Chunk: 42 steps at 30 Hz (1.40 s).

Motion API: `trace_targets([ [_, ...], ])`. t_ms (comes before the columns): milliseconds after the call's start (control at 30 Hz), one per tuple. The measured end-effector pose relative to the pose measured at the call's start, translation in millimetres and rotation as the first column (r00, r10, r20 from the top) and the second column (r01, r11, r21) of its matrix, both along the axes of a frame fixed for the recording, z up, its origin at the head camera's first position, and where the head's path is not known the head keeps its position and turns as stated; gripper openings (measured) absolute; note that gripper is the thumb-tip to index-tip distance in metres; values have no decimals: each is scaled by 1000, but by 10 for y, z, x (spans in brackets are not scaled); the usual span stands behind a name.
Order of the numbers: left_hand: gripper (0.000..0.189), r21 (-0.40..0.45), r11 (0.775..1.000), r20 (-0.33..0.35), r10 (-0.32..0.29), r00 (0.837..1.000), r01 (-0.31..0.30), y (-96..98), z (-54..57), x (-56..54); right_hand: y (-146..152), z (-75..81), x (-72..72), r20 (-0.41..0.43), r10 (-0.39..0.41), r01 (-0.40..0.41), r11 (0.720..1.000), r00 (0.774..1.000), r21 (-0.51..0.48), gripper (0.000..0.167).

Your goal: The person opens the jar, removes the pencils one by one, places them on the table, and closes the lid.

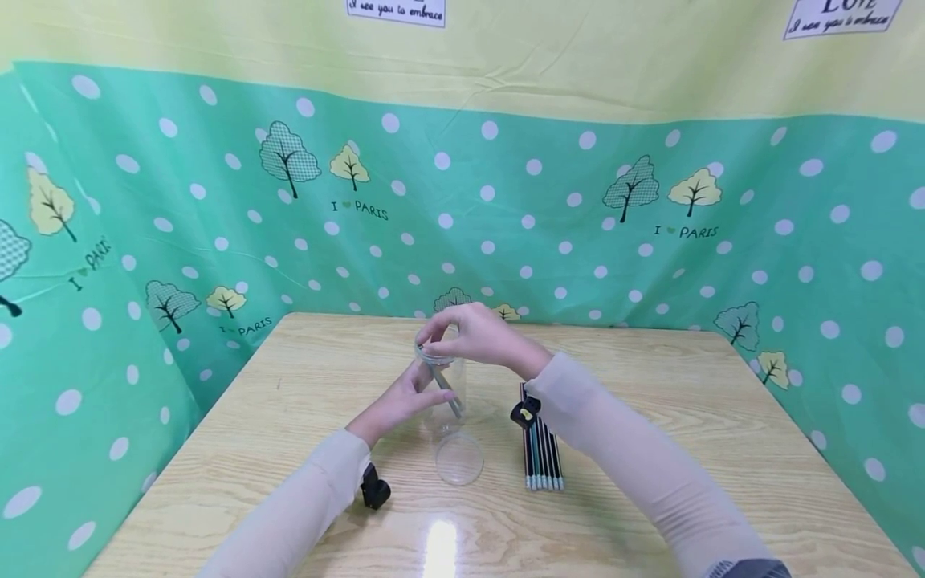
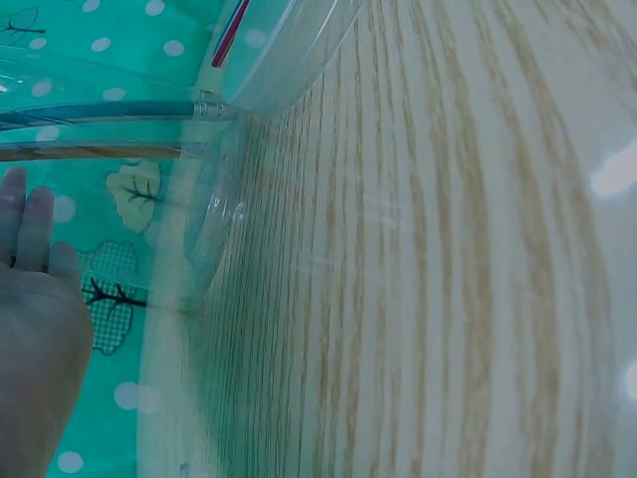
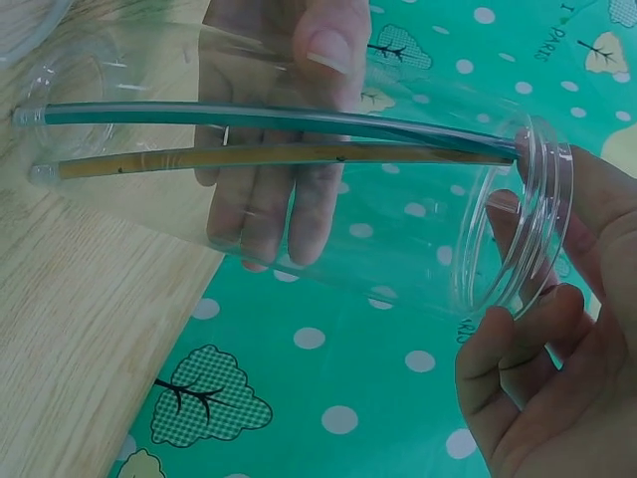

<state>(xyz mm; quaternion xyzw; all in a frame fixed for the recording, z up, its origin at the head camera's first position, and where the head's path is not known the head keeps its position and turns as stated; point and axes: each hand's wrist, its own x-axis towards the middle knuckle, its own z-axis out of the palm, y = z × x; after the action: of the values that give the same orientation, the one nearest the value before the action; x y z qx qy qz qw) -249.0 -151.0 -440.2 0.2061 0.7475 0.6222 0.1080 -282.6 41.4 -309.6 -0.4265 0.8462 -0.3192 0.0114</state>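
A clear cylindrical jar (image 1: 458, 385) stands on the table, its mouth uncovered. My left hand (image 1: 405, 401) holds it around the side, thumb on the near face and fingers (image 3: 279, 219) behind the clear wall. Inside, a teal pencil (image 3: 249, 118) leans with its eraser end down. Below it in the right wrist view runs a brownish pencil shape (image 3: 279, 159). Over the mouth, my right hand (image 1: 473, 333) has curled fingers at the rim, pinching the teal pencil's upper end. In the left wrist view, the jar's base (image 2: 214, 234) and the left fingers show.
A clear round lid (image 1: 459, 460) lies in front of the jar. To its right, several striped pencils (image 1: 543, 457) lie side by side, partly hidden by the right forearm's black wrist camera (image 1: 526, 411). A dotted green curtain (image 1: 535, 193) hangs behind the wooden table (image 1: 650, 377).
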Motion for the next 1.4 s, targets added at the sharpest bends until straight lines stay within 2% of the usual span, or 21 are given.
trace_targets([
  [467, 87, 11, 1000, -21, -26, 999, 26, 8, -8, -4, 12, -23, 7, 54, -17, 19, 999, 998, -30, 7],
  [767, 86, 20, 999, -45, -37, 998, 38, 3, -13, -27, 48, 4, -12, -15, -22, 21, 998, 1000, -65, 7],
  [1133, 86, 7, 1000, -29, -15, 999, 15, 1, -10, -22, 132, 54, -2, -20, -27, 24, 989, 999, -149, 6],
  [1400, 82, -1, 1000, 4, 17, 1000, -17, 8, -6, -21, 224, 126, 24, 6, -61, 61, 972, 998, -225, 8],
])
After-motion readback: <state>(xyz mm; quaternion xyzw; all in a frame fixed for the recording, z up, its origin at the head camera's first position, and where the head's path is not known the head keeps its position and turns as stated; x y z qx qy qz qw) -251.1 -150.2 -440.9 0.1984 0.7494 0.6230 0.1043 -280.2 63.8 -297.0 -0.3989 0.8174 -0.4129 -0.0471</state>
